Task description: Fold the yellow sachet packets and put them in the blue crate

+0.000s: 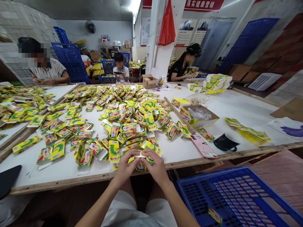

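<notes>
My left hand (127, 163) and my right hand (154, 162) meet at the front edge of the table. Between them they grip a small yellow-and-green carton (140, 155), thumbs and fingers pinching its white end flap from both sides. Most of that carton is hidden by my fingers. Just beyond lies a wide heap of similar small cartons (127, 127), many with white flaps sticking out. A few loose cartons (58, 149) lie to the left of my hands.
A blue crate (213, 176) with one carton (215, 215) stands low at right. A pink phone (204, 146), black mug (225, 142) and opened box (201, 115) sit right of a wooden strip. Several people (48, 71) are around the tables. Beside the pillar stands a cardboard box (149, 82).
</notes>
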A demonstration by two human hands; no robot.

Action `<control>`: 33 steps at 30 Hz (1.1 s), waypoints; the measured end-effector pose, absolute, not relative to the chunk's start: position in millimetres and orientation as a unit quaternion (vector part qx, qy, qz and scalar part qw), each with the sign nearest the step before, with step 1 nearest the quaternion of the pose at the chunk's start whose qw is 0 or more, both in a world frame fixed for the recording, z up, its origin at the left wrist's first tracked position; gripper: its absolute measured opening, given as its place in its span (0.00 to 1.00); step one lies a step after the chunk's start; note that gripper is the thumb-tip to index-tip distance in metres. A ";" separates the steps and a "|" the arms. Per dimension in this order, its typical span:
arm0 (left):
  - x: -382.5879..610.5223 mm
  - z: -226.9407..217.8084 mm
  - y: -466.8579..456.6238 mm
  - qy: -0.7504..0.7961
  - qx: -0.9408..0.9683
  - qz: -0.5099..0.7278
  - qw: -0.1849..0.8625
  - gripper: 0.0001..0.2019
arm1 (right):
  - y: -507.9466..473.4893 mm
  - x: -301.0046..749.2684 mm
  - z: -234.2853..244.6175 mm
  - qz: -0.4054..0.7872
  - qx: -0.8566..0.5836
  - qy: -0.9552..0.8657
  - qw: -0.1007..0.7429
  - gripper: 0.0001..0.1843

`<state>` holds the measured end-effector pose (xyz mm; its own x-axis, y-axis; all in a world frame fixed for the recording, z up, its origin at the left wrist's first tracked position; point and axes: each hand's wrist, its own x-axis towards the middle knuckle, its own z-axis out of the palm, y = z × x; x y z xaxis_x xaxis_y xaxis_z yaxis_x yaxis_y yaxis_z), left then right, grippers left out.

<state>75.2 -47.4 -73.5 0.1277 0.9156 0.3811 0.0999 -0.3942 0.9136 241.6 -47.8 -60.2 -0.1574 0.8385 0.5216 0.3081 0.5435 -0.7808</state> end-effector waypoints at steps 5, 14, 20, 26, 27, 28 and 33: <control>77.8 -69.7 -52.3 0.414 0.646 0.531 0.360 0.06 | -53.6 238.5 -58.1 0.236 -0.422 -0.709 0.514 0.06; 88.0 -65.1 -48.0 0.476 0.582 0.540 0.379 0.08 | -51.9 231.3 -53.6 0.174 -0.512 -0.693 0.478 0.09; 84.7 -70.9 -46.5 0.451 0.598 0.554 0.363 0.06 | -52.4 233.1 -59.3 0.179 -0.494 -0.698 0.487 0.07; 71.4 -85.8 -48.8 0.396 0.689 0.528 0.298 0.06 | -60.6 230.7 -77.6 0.213 -0.411 -0.715 0.524 0.10; 68.9 -86.6 -50.0 0.392 0.703 0.517 0.292 0.08 | -64.5 237.0 -74.6 0.207 -0.415 -0.715 0.524 0.10; 66.3 -87.0 -51.3 0.392 0.710 0.509 0.289 0.10 | -69.4 247.7 -69.8 0.197 -0.427 -0.713 0.521 0.10; 55.4 -89.1 -55.7 0.458 0.690 0.503 0.248 0.12 | -89.7 343.9 -48.8 0.072 -0.599 -0.692 0.397 0.09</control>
